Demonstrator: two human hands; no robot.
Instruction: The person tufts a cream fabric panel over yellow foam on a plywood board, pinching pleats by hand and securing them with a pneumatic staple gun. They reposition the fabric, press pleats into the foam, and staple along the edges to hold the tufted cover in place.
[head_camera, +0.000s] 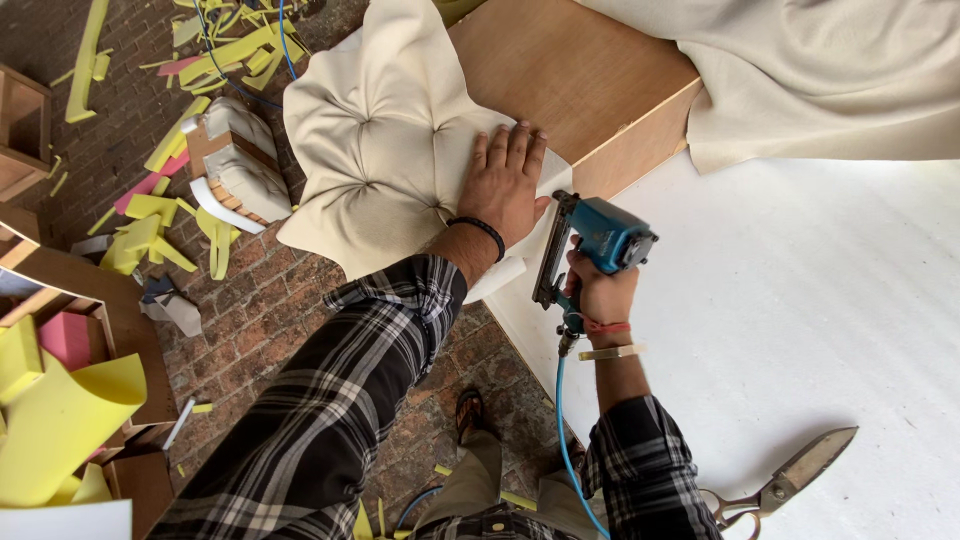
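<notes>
Left hand (507, 190) flat, fingers spread on tufted cream fabric (385, 140), pinning it taut over wooden panel (575, 70). Right hand (600, 290) at 4 o'clock, clamped round blue staple gun (600, 245), nose at fabric edge. We see scissors (785, 478) parked nearby.

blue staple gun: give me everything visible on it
The blue staple gun looks like a pneumatic tool: blue body, dark cap and a long dark metal magazine. A blue air hose runs from its grip. The right hand grips the handle; its nose sits at the edge of the cream tufted fabric, beside the left hand.
</notes>
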